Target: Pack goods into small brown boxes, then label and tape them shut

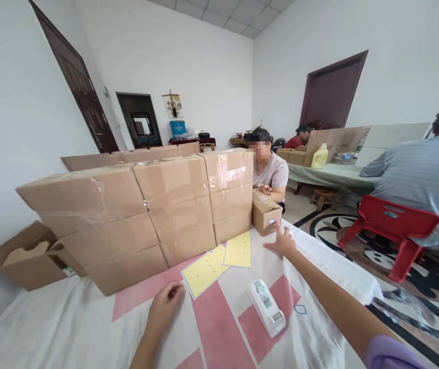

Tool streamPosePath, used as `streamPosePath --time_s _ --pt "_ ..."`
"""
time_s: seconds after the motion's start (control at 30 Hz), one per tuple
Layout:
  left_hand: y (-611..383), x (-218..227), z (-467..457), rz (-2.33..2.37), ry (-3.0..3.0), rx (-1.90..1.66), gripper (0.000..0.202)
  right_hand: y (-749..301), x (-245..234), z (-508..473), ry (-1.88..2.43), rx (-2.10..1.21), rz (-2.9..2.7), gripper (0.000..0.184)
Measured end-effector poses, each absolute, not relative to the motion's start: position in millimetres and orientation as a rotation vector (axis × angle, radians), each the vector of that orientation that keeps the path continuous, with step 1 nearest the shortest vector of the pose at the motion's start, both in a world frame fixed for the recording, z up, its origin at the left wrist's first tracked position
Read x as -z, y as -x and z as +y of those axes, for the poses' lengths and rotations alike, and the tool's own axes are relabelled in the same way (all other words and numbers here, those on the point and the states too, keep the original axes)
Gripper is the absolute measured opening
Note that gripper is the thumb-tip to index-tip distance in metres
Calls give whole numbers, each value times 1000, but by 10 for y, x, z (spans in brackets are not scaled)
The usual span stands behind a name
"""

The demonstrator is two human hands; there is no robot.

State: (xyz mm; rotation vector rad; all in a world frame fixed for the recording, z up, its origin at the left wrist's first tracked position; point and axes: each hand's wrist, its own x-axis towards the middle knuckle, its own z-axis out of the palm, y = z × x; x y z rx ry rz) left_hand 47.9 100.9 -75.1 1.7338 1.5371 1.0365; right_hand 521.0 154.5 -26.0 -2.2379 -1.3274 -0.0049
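Note:
My right hand [281,243] is stretched forward with thumb and fingers apart, at the near end of a closed cardboard box [266,215]. A fingertip reaches the box's lower edge; whether it touches I cannot tell. The box bears a small white label. My left hand [168,298] rests on the cloth with its fingers loosely curled, and nothing shows in it. Ahead of it lie two yellow sheets with scalloped edges, one [206,269] partly under or against the other [239,250]. A white elongated plastic device [267,308] with a printed label lies between my forearms.
A wall of stacked, taped cardboard boxes [181,205] stands across the table. An open carton [27,261] is at the far left. A person [273,171] sits beyond the single box, one hand above it. Another sits on a red chair [398,215]. A small sticker [300,309] lies on the tablecloth [227,353].

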Motion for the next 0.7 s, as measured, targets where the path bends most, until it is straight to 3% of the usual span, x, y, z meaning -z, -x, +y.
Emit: streamPosePath --time_s 0.1,0.17,0.27,0.5,0.7 --pt "-486 728 994 1502 -1757 -1066 37 -5057 317 1317 2211 52 -1297 49" --pt "-483 720 986 1482 -1767 -1072 34 -4922 343 1172 2184 40 -1339 29" --pt "-473 718 966 1469 -1752 -1076 31 -4665 306 1052 2126 -34 -1508 27" --pt "-400 658 895 1316 -1699 -1132 28 -3813 -75 1104 1927 -184 -1862 43" --pt "-133 535 915 1248 -1564 -1297 29 -2633 -103 1123 1504 -313 -2221 24"
